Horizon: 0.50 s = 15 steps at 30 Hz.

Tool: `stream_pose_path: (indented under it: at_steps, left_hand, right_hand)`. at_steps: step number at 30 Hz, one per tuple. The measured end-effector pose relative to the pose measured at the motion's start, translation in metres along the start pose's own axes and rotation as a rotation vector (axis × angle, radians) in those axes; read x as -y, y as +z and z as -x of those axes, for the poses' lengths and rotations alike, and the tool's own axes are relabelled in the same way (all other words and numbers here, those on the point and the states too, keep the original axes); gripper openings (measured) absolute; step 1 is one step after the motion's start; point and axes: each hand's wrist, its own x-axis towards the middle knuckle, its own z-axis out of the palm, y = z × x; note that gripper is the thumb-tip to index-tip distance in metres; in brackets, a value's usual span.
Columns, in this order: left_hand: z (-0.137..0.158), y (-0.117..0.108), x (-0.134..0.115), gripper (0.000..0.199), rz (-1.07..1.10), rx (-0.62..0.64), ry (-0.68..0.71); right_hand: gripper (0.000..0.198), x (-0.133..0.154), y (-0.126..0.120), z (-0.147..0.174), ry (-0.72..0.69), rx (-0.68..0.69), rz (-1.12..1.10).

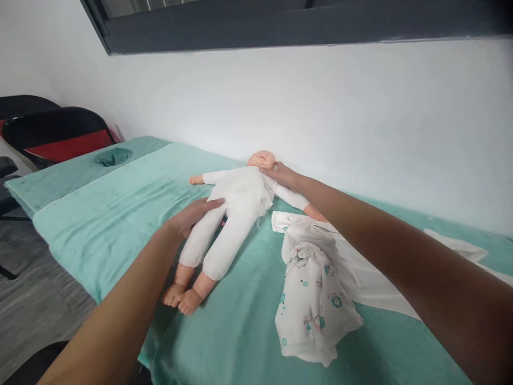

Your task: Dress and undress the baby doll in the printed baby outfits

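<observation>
A baby doll (244, 187) with a white cloth body lies on its back, its head toward the wall and its bare feet toward me. My left hand (196, 214) is wrapped round the top of the doll's thigh, thumb above and fingertips showing between the legs. At the doll's neck and shoulder, my right hand (282, 175) grips, with some of its fingers hidden beneath. The doll's arms stretch out to both sides. Below my right forearm lies a crumpled white baby garment (316, 305) printed with small teal and pink figures.
A teal plush cover (132, 214) spreads over the bed, which has a face hole (114, 156) at its left end. White cloth (372, 278) lies partly under my right forearm. Black and red chairs (60, 133) stand left. A white wall (360, 117) rises behind.
</observation>
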Motion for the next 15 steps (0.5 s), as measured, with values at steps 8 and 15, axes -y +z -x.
stream_pose_path:
  at_steps: [8, 15]
  left_hand:
    - [0.023, 0.006, -0.007, 0.051, -0.556, -0.424, 0.159]
    - [0.085, 0.109, 0.019, 0.044, -0.855, -0.058, 0.450]
  right_hand:
    - [0.068, -0.065, -0.084, 0.044, 0.181, 0.082, 0.519]
    - [0.039, -0.085, -0.165, 0.163, 0.205, 0.071, 0.944]
